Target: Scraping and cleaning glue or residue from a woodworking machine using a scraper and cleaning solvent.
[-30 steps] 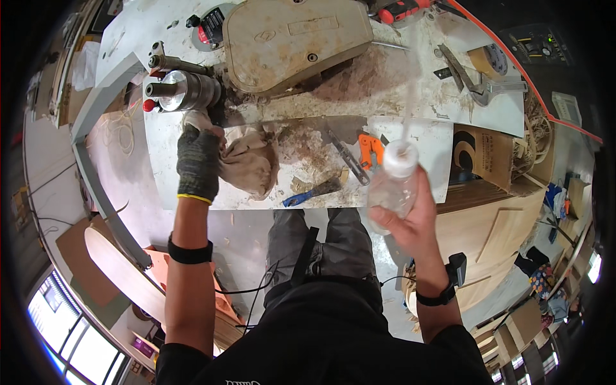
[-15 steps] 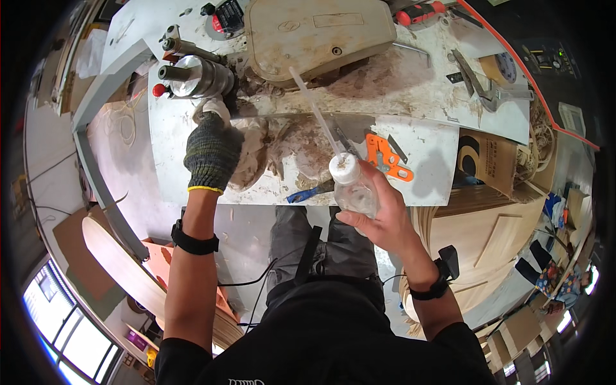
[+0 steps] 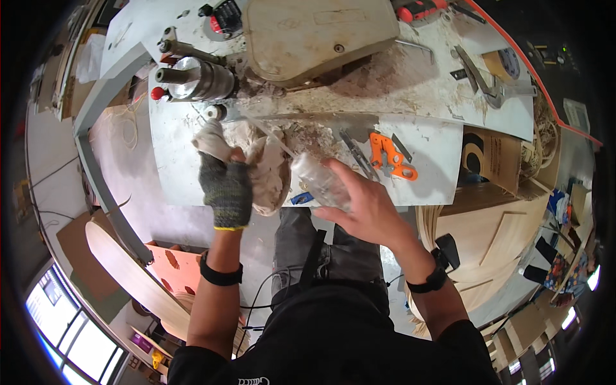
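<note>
My left hand (image 3: 226, 191) wears a dark knit glove with a yellow cuff and is closed on a stained white rag (image 3: 213, 138). More pale cloth (image 3: 268, 172) bunches beside the glove at the bench's near edge; I cannot tell whether it is the same piece. In my bare right hand (image 3: 367, 206) is a clear plastic squeeze bottle (image 3: 321, 183) with a white cap, tilted left. Its long thin nozzle (image 3: 274, 137) points at the rag. Just beyond the rag, a steel cylinder with a shaft (image 3: 212, 78) stands on the bench next to a small round metal part (image 3: 215, 112).
The stained white bench (image 3: 430, 138) carries an orange tool (image 3: 390, 156), a blue-handled tool (image 3: 301, 198) and a large beige housing (image 3: 321, 38). An adjustable wrench (image 3: 478, 77) and a tape roll (image 3: 502, 65) lie at right. Curved wooden sheets (image 3: 481, 250) stand below right.
My left hand has drawn the rag back from the steel cylinder toward me. My right hand has moved left and tipped the bottle, bringing its nozzle over to the rag.
</note>
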{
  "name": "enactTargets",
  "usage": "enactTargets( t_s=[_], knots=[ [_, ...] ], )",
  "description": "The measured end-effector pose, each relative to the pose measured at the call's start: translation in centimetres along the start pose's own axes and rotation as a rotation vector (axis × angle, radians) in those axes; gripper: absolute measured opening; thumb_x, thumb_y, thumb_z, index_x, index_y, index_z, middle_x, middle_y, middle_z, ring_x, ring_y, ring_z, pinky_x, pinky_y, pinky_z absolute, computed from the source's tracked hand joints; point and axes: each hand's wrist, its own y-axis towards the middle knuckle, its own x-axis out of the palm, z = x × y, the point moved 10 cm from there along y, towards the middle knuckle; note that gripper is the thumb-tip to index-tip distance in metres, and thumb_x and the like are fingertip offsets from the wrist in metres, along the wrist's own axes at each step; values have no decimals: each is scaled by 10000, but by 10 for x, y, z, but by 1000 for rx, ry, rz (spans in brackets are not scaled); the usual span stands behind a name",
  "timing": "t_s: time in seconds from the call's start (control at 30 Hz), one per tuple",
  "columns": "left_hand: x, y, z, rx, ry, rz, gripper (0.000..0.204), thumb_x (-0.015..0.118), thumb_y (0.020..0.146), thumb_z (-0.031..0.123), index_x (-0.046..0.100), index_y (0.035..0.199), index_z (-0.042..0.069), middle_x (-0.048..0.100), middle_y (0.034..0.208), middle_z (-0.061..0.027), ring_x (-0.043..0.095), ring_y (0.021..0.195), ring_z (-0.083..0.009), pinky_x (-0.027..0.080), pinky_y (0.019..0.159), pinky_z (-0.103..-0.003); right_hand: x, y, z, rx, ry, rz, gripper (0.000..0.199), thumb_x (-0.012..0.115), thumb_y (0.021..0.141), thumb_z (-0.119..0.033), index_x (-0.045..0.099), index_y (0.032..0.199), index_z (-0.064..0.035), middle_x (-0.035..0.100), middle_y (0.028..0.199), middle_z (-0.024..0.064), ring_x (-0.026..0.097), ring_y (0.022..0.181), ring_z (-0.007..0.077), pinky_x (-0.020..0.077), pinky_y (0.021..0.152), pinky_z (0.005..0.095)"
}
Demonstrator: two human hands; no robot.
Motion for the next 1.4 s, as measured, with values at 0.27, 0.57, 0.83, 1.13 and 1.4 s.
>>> enactTargets(
  t_s=[0.27, 0.57, 0.83, 1.13, 1.4],
  knots=[
    [20, 38, -14, -74, 2, -68, 282, 585, 838, 98, 593, 1095, -17, 677, 937, -154, 639, 841, -287, 488, 793, -372, 12, 30, 2, 73, -86, 2, 757, 754, 803, -384, 405, 1391, -60, 657, 888, 184, 662, 804, 338, 515, 722, 411],
    [21, 43, -25, -186, 142, -155, 259, 600, 805, 119, 588, 1018, -27, 661, 899, -214, 629, 846, -379, 482, 775, -431, 22, 55, -7, 136, -123, -141, 719, 713, 833, -355, 409, 1361, 25, 651, 848, 218, 654, 831, 387, 508, 751, 450],
    [21, 53, -6, -202, 561, -291, 328, 643, 763, 233, 591, 967, -19, 656, 919, -265, 620, 903, -451, 481, 779, -496, 23, 52, -2, 231, -99, -203, 750, 698, 833, -407, 406, 1362, 38, 660, 889, 243, 660, 855, 395, 509, 775, 450],
    [30, 56, 10, -221, 710, -294, 306, 659, 768, 268, 651, 926, 7, 666, 898, -263, 629, 904, -442, 489, 789, -506, 14, 41, 4, 147, 14, -106, 750, 743, 807, -399, 425, 1375, -28, 672, 904, 206, 670, 822, 362, 519, 731, 417],
    [66, 37, 31, 8, 651, -316, 307, 632, 797, 256, 587, 974, 10, 660, 856, -243, 641, 798, -440, 509, 722, -513, -14, 11, 3, -25, 129, 23, 705, 785, 784, -299, 444, 1355, -61, 655, 990, 207, 667, 894, 342, 517, 773, 407]
  ],
)
